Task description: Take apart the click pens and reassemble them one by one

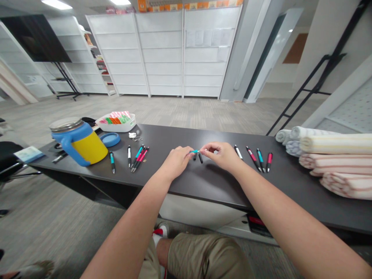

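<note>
Over the middle of the dark table, my left hand (178, 161) pinches a teal pen barrel (195, 151). My right hand (220, 154) has its fingertips closed on a thin, pale pen refill (205, 150) at the barrel's right end. How far the refill sits inside the barrel is too small to tell. Just below the fingers, a short black pen part (200, 158) lies on the tabletop, with another dark piece beside it partly hidden. Left of my hands lie a white pen (129, 156), a teal pen (112, 162) and several teal and red pens (140, 159).
To the right lie a white pen (238, 152), a red pen (253, 158) and more pens. Rolled towels (334, 159) are stacked at the right end. A blue-and-yellow mug (87, 143), a blue lid (110, 138) and a white basket (128, 126) stand at left on the table (174, 193).
</note>
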A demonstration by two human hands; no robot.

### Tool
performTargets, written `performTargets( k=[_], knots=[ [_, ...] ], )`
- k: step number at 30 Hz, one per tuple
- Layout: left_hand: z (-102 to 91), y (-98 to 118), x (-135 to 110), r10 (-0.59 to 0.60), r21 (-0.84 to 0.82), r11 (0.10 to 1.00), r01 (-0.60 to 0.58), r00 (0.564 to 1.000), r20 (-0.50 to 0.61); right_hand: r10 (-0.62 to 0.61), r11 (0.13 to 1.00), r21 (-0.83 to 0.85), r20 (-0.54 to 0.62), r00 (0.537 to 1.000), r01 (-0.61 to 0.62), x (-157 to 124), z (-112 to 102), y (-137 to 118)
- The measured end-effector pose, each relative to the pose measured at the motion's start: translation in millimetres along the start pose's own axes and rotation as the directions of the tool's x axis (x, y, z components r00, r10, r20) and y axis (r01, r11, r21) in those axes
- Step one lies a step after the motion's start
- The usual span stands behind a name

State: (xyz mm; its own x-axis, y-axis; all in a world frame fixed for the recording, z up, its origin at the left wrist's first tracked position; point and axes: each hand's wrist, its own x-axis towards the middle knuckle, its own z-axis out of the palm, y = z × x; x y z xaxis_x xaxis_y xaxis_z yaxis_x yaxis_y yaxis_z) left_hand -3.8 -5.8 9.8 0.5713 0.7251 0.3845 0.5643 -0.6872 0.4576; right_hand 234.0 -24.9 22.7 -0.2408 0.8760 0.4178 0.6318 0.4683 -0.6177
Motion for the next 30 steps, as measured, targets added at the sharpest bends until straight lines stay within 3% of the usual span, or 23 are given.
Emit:
performTargets(
  k=[7, 13, 18, 22, 27, 30],
  knots=[
    [0.9, 0.6, -0.1, 0.021, 0.025, 0.999, -0.021, 1.000, 0.011, 0.034, 0.989, 0.138, 0.090, 0.995, -0.046, -0.1, 0.6, 0.7],
    [-0.8, 2.0, 0.4, 0.022, 0.047, 0.999, -0.024, 0.999, 0.040, 0.013, 0.998, 0.066, 0.023, 1.000, -0.015, 1.3, 8.0, 5.9],
    [0.8, 0.4, 0.6, 0.029, 0.013, 0.999, -0.029, 0.999, 0.028, -0.027, 0.994, 0.104, -0.056, 0.998, 0.032, 2.2, 12.9, 6.6],
    [1.1, 0.3, 0.6, 0.035, -0.020, 0.999, -0.035, 0.999, 0.016, -0.014, 0.992, 0.125, -0.052, 0.999, 0.021, 3.5, 13.8, 8.2],
    [0.2, -4.2, 1.0, -0.021, -0.091, 0.996, 0.013, 0.996, -0.083, -0.092, 0.994, -0.076, -0.132, 0.987, 0.083, 7.9, 7.8, 15.1],
    [1.1, -9.3, 1.7, -0.102, -0.119, 0.989, 0.082, 0.980, -0.169, -0.117, 0.965, -0.249, -0.117, 0.986, 0.084, 7.8, 4.4, 20.7]
  ],
)
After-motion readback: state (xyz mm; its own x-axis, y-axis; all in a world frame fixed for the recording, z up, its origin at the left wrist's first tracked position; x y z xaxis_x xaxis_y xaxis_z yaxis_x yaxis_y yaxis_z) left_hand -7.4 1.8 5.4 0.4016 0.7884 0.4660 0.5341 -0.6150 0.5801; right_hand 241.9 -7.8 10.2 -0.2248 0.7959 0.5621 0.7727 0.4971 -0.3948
